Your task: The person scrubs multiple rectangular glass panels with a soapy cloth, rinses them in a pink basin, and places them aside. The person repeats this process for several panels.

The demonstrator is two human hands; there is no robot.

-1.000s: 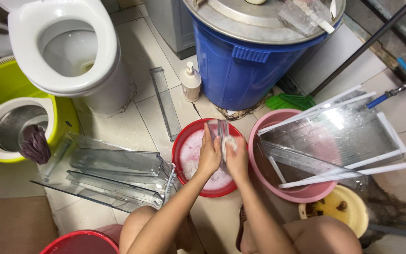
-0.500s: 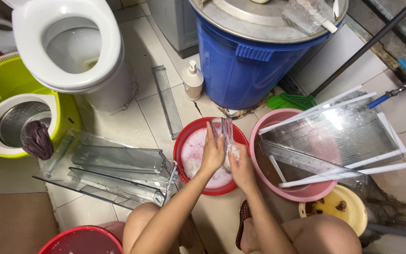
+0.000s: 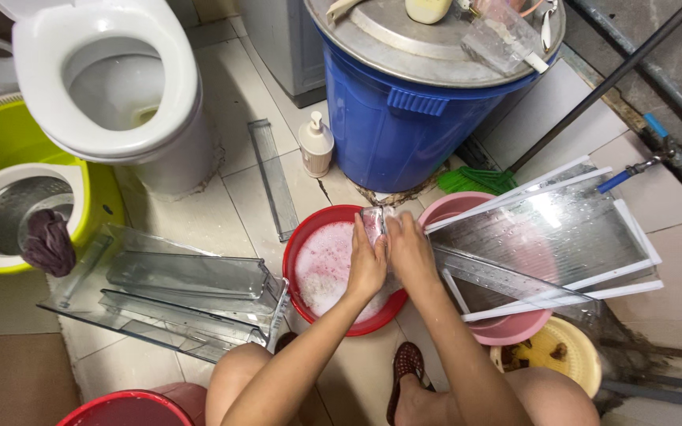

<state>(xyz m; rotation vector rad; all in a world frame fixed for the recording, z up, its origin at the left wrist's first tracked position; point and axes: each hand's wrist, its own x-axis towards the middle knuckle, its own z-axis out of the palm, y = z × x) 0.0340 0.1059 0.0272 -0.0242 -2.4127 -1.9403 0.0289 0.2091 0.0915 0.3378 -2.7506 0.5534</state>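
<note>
My left hand (image 3: 366,265) and my right hand (image 3: 410,254) are pressed together over a red basin (image 3: 301,246) of soapy water. Between them they grip a small clear plastic piece (image 3: 372,223) that stands upright out of the fingers. To the right, a pink basin (image 3: 507,327) carries clear shelf panels with white trim (image 3: 550,237) laid across it. My bare knees and arms fill the bottom of the view.
Clear plastic bins (image 3: 175,288) lie on the tiles at left. A white toilet (image 3: 116,87), a green mop bucket (image 3: 9,197), a soap pump bottle (image 3: 316,144), a lidded blue barrel (image 3: 404,118), a yellow bowl (image 3: 554,355) and a red bucket (image 3: 120,409) surround me.
The hands have stayed together over the red basin, shifting slightly as they work the clear piece. My view has drifted a little.
</note>
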